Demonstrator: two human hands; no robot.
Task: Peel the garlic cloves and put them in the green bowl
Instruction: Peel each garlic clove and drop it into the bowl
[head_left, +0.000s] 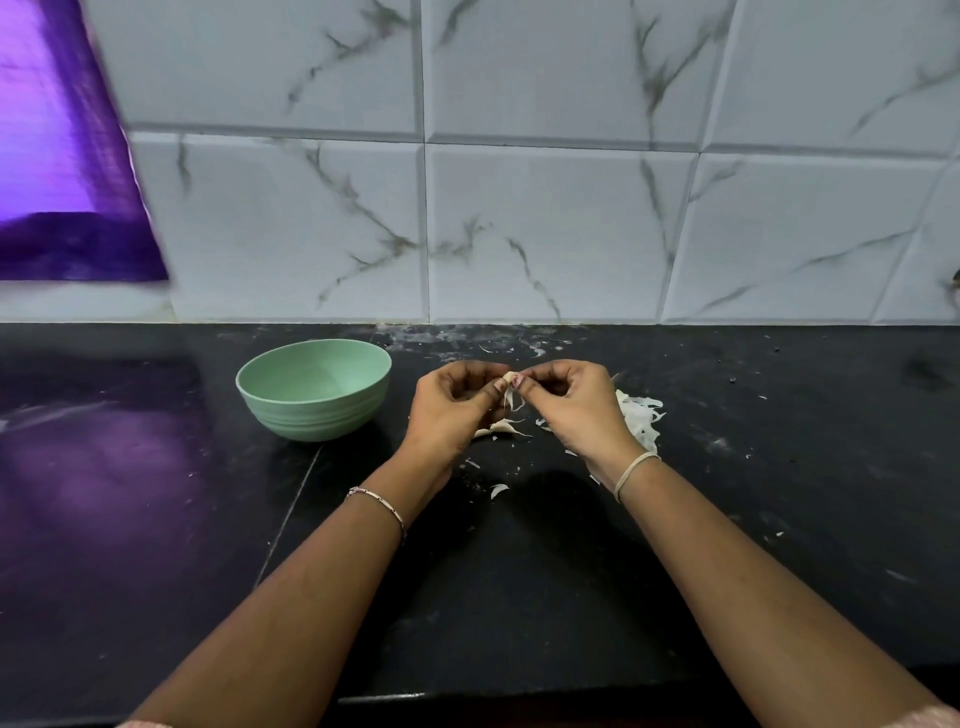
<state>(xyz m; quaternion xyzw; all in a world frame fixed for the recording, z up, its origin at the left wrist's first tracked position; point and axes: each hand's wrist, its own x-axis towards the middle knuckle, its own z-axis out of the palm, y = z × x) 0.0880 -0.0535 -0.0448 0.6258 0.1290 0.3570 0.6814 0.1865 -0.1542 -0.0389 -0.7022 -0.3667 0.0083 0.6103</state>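
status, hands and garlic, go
Left hand and right hand pinch small pale garlic clove, loose skin hanging. Empty round pale green bowl left of them. Path clear.

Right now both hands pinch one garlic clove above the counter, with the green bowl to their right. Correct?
No: the head view shows the green bowl to their left. Left hand and right hand do pinch one garlic clove above the counter.

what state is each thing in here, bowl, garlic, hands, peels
green bowl, upright on the counter, nothing visible inside
garlic clove, held above the counter, a strip of skin hanging off
left hand, pinches the clove
right hand, pinches the clove from the other side
peel pile, heaped on the counter beside the right hand
garlic bits, lying under the hands, peeled or not unclear
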